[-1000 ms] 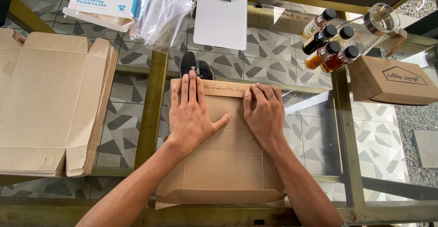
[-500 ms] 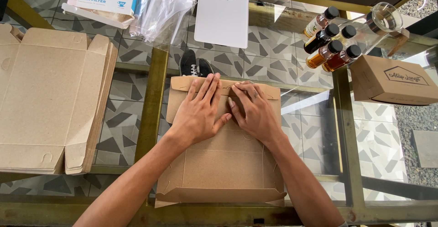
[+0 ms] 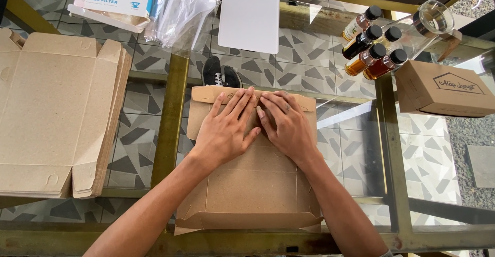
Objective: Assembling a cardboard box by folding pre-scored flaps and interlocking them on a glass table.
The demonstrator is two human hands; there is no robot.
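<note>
Both hands, left (image 3: 224, 130) and right (image 3: 286, 125), press spread and flat on the box blank's (image 3: 252, 185) far flap, apparently creased, other flaps unfolded on the counter (image 3: 361, 133).

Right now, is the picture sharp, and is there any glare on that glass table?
Head view: sharp throughout, in even daylight; the hands on the flat cardboard box are unblurred. Pale reflections streak the glass table at right, and the floor tiles show through it.

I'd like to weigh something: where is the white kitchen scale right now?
In the head view, the white kitchen scale lies at the top centre of the glass table, between the clear plastic bags on its left and the small bottles on its right.
</note>
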